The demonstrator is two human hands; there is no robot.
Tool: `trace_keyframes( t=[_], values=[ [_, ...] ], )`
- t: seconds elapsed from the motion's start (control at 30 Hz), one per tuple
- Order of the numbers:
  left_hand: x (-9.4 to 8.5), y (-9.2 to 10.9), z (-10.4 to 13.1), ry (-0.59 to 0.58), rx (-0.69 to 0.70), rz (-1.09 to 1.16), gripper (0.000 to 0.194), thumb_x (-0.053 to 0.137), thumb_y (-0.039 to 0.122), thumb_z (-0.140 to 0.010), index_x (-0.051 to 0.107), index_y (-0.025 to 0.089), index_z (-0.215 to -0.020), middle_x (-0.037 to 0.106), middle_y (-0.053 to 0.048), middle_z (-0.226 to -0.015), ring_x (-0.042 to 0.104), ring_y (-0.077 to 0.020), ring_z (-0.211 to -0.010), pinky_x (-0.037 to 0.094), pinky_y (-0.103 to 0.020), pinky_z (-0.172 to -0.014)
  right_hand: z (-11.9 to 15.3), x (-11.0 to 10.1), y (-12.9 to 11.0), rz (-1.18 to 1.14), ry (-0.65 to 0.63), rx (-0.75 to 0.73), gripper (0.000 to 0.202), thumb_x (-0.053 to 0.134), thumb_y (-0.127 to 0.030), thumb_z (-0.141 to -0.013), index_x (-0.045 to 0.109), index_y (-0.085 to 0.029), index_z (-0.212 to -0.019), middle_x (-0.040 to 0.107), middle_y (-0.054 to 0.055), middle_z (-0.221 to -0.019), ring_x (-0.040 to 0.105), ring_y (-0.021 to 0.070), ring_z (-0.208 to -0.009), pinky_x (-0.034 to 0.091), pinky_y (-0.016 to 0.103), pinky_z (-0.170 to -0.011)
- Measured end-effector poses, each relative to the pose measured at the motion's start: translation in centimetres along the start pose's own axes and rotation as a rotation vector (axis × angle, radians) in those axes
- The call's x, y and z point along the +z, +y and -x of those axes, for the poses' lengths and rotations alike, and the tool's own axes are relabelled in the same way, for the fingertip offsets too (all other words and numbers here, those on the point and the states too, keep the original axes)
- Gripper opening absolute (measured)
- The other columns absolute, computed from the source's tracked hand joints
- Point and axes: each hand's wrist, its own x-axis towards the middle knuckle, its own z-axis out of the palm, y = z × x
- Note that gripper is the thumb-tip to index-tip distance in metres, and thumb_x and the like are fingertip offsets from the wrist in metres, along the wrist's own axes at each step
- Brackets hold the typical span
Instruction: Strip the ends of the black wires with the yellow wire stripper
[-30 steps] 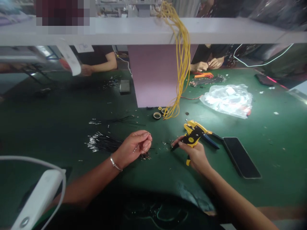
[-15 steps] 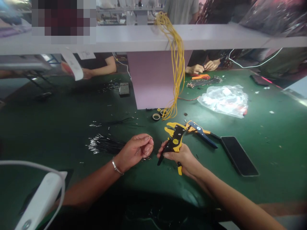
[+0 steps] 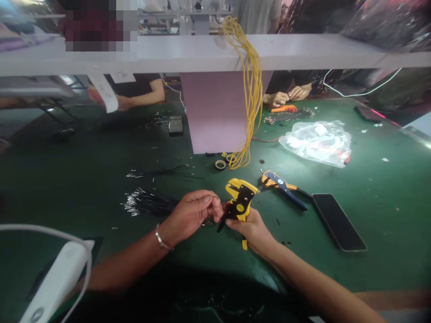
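Note:
My left hand is closed, thumb pressed against the fingers in a pinch. A short, thin dark wire pokes out at the fingertips. In my right hand is a yellow and black wire stripper, its jaws pointing up and left and my fingers around its handles. The two hands almost meet, so I cannot tell whether the wire touches the tool. Behind my left hand lies a bundle of black wires with shiny ends. A second wire stripper, blue and orange, rests to the right.
A phone lies at the right on the green table. Yellow wires hang from the white shelf. Tape rolls, a plastic bag and loose black wires lie farther back. Another person's hands work opposite.
My right hand has brought the wire stripper left and slightly down, tilting it. My left hand has shifted a little right, narrowing the gap, and the wire tip shows more plainly.

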Motion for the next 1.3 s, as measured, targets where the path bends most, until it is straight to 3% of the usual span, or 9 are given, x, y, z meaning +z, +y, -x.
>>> trace_keyframes(
  t=[0.4,0.6,0.8,1.3],
  values=[
    [0.7,-0.4,0.4,0.038,-0.068,0.120,0.022,0.052,0.021,-0.090,0.067,0.009,-0.079,0.063,-0.009,-0.079,0.060,-0.0177,-0.074,0.047,-0.031,-0.073,-0.2,-0.3,0.9,0.296,0.118,-0.141,0.026,0.072,-0.026,-0.070,0.067,-0.019,-0.095,0.070,0.006,-0.090,0.063,0.0245,-0.084,0.050,0.039,-0.082],
    [0.6,-0.8,0.3,0.020,-0.079,0.181,0.022,0.052,0.021,-0.090,0.067,0.009,-0.080,0.062,-0.010,-0.080,0.060,-0.0181,-0.077,0.047,-0.031,-0.074,-0.3,-0.1,1.1,0.274,0.104,-0.161,0.023,0.071,-0.027,-0.070,0.066,-0.020,-0.092,0.069,0.006,-0.088,0.062,0.0238,-0.082,0.049,0.039,-0.081],
    [0.5,-0.9,0.2,-0.001,-0.095,0.208,0.020,0.056,0.022,-0.089,0.068,0.009,-0.080,0.062,-0.010,-0.080,0.060,-0.0180,-0.078,0.048,-0.030,-0.074,-0.3,0.2,0.5,0.226,0.008,-0.188,0.008,0.069,-0.025,-0.074,0.064,-0.021,-0.079,0.066,0.002,-0.078,0.061,0.0212,-0.076,0.050,0.035,-0.077],
    [0.3,-1.5,0.1,-0.039,-0.100,0.293,0.017,0.060,0.022,-0.085,0.068,0.009,-0.078,0.060,-0.009,-0.079,0.059,-0.0197,-0.080,0.047,-0.032,-0.075,-0.2,0.4,0.8,0.272,0.012,-0.214,0.012,0.069,-0.032,-0.074,0.062,-0.023,-0.071,0.064,0.002,-0.070,0.058,0.0207,-0.069,0.051,0.035,-0.072]
  ],
)
